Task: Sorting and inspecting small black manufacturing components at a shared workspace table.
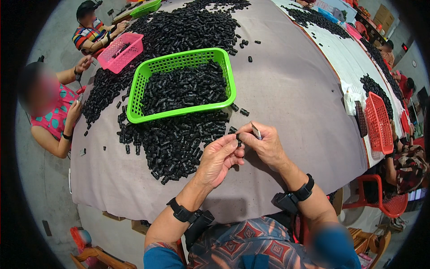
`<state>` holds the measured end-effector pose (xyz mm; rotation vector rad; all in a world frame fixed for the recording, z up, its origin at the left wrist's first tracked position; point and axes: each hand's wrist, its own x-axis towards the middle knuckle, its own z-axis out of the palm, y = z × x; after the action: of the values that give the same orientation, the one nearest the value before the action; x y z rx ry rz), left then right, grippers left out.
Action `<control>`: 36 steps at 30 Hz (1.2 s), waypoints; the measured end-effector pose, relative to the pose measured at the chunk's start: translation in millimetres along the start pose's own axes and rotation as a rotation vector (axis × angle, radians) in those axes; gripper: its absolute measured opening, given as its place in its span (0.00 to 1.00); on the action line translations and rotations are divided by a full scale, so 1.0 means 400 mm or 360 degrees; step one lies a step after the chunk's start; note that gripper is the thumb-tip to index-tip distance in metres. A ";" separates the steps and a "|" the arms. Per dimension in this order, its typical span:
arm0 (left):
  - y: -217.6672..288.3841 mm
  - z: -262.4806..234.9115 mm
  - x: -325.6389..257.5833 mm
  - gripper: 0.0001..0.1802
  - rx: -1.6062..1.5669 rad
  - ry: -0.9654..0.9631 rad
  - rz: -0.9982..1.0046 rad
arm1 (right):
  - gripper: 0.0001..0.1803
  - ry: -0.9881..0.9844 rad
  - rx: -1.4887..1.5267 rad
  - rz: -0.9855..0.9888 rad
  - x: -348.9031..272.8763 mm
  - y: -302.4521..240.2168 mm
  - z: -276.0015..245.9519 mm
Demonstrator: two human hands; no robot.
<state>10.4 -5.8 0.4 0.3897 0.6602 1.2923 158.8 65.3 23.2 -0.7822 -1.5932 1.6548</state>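
Close together over the table, my two hands meet at a small black cylindrical part (239, 141). My left hand (216, 160) pinches this part between thumb and fingers. Closed round a small blade (256, 131), my right hand (268, 145) has its pale metal end sticking up between thumb and forefinger. The right fingertips touch or nearly touch the black part; the fingers hide most of it. Just left of my hands lies a heap of similar black parts (174, 148). Beyond it, a green basket (179, 113) full of them rests tilted on the heap.
A larger pile of black parts (188, 31) spreads at the far left, with a pink basket (120, 53) on it. Two people sit along the left edge. A white-topped table (331, 49) with a red basket (379, 123) adjoins on the right, near a red chair (380, 197).
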 end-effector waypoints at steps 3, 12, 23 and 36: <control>-0.001 -0.005 0.003 0.12 -0.0016 -0.0009 0.0015 | 0.05 -0.0002 0.0012 -0.0049 -0.003 0.013 0.004; 0.007 0.002 0.000 0.11 -0.0031 -0.0048 0.0001 | 0.05 0.0125 -0.0120 -0.0075 0.003 0.025 0.001; 0.020 0.001 0.002 0.09 -0.0060 0.0017 0.0098 | 0.11 0.0007 -0.0754 -0.0432 -0.003 0.006 -0.002; 0.017 0.000 0.001 0.11 0.0028 0.0053 0.0161 | 0.09 -0.0017 -0.0984 -0.0448 -0.005 -0.012 -0.006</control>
<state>5.2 -3.6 4.5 0.4212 0.6874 1.3920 162.1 65.0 27.8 -0.7939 -2.1440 0.9684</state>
